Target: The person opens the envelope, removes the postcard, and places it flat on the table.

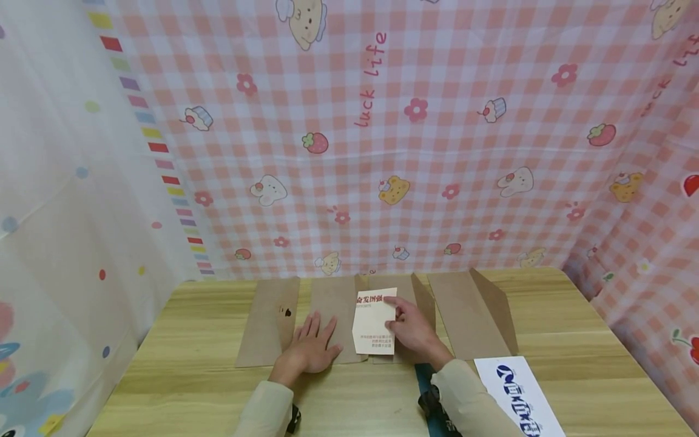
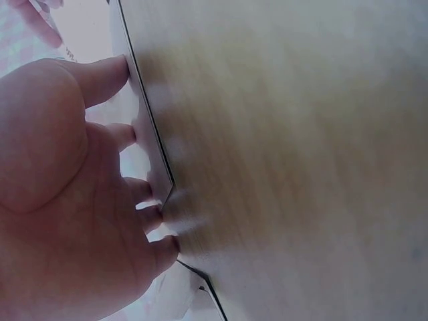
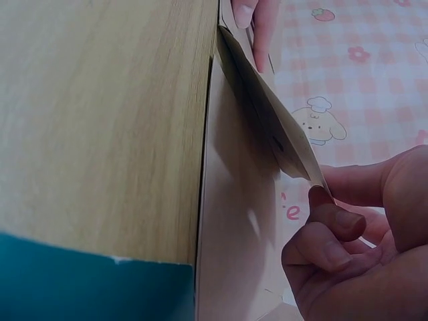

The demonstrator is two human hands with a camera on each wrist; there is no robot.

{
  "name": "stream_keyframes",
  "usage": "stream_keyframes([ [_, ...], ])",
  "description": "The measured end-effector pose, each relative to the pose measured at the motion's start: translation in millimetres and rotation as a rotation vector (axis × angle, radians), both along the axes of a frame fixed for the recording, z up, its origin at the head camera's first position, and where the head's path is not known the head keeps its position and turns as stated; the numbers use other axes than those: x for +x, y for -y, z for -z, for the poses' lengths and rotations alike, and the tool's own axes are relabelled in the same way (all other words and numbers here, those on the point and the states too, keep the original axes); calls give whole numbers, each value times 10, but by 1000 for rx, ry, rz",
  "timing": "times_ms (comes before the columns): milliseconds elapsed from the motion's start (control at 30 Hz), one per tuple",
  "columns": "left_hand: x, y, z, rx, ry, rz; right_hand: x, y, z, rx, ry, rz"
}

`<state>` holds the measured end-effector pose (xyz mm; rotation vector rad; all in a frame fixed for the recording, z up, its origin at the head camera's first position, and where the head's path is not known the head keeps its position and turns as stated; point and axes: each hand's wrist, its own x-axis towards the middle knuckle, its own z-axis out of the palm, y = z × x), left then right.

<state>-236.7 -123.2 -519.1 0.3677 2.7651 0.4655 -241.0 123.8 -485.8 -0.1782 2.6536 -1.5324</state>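
My left hand (image 1: pixel 312 351) rests with spread, straight fingers on a brown paper envelope (image 1: pixel 334 294), its palm over the near edge. In the left wrist view, that hand's fingertips (image 2: pixel 124 70) touch the paper along its edge. A cream card (image 1: pixel 374 325) with red characters is pinched at its right side by my right hand (image 1: pixel 412 328), between thumb and fingers. The right wrist view shows this card (image 3: pixel 291 130) tilted up, its far end low beside the left hand. Beneath the card and right hand lies another brown envelope (image 1: pixel 397 283), partly hidden, with its flap standing up.
Brown envelopes (image 1: pixel 262 321) flank these on the left and, with a raised flap, on the right (image 1: pixel 459 321). A white sheet (image 1: pixel 521 400) with blue print lies at the front right. Something flat and teal (image 1: pixel 425 379) is under the right forearm. A checked cloth (image 1: pixel 371 224) hangs behind the table.
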Motion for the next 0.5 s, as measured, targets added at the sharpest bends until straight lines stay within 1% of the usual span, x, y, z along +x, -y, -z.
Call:
stream_keyframes([
  [133,4,0,-5,7,0,-1,12,-14,-4,1,5,10],
  [367,-8,8,31,13,-5,1,9,-34,8,20,-5,29],
  [500,-6,5,22,13,-4,-1,7,-38,-1,25,-8,29],
])
